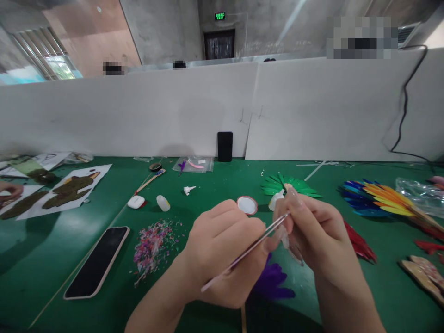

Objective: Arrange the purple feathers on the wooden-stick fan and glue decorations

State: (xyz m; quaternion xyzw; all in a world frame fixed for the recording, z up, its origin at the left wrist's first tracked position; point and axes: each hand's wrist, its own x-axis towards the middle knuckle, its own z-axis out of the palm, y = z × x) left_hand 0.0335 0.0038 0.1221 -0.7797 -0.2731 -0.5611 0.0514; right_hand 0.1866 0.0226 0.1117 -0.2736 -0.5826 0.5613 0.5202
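My left hand (220,252) is curled closed over the green mat, its fingers wrapped round something hidden near a purple feather (272,282) that shows below it. My right hand (308,231) pinches slim metal tweezers (243,254), which slant down to the left across my left hand. Just behind the hands lie a small round lid (247,205) and a fan of green feathers (289,185).
A phone (97,261) lies face up at the left beside a heap of coloured scraps (152,245). Blue, orange and yellow feathers (378,199) and red ones (360,243) lie at the right. A white partition (138,115) backs the table. Another person's hand (10,192) is at far left.
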